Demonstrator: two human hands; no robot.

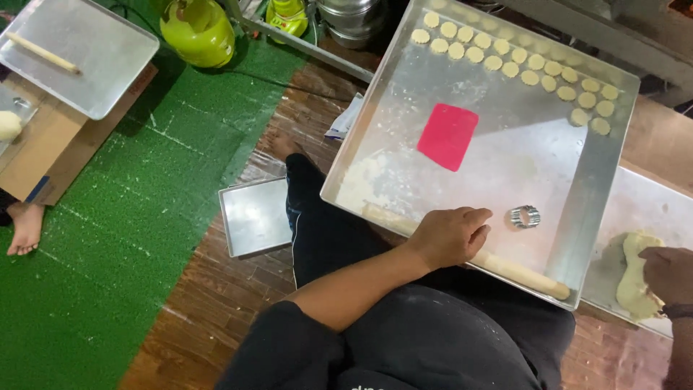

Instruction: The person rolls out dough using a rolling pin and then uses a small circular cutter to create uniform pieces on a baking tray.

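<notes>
The left hand (451,235) lies palm down, fingers loosely curled, on a wooden rolling pin (516,272) that rests along the near wall of a large metal tray (592,195). The fingers drape over the pin; whether they actually clamp it cannot be told. The right hand (668,273) is at the right frame edge, pressed against a lump of pale dough (635,278). Its fingers are mostly out of view, so it cannot be told whether they are spread or closed.

The dough lies on a second flat metal sheet (642,198), partly under the right side of the large tray.

Inside the large tray:
- A round fluted metal cutter (525,217) stands just beside the left fingertips, not touching them.
- A red flat scraper (447,136) lies near the tray centre.
- Two rows of round cut dough discs (516,61) run along the far wall.
- A patch of flour (361,180) covers the left corner.

The tray rests across the person's lap, over dark trousers (325,231). A small square metal pan (254,217) lies on the wooden floor (209,310) to the left. Further left is a green mat (108,238) with another tray (94,43) carrying a second rolling pin (42,53). Another person's bare foot (25,227) is at the left edge.
</notes>
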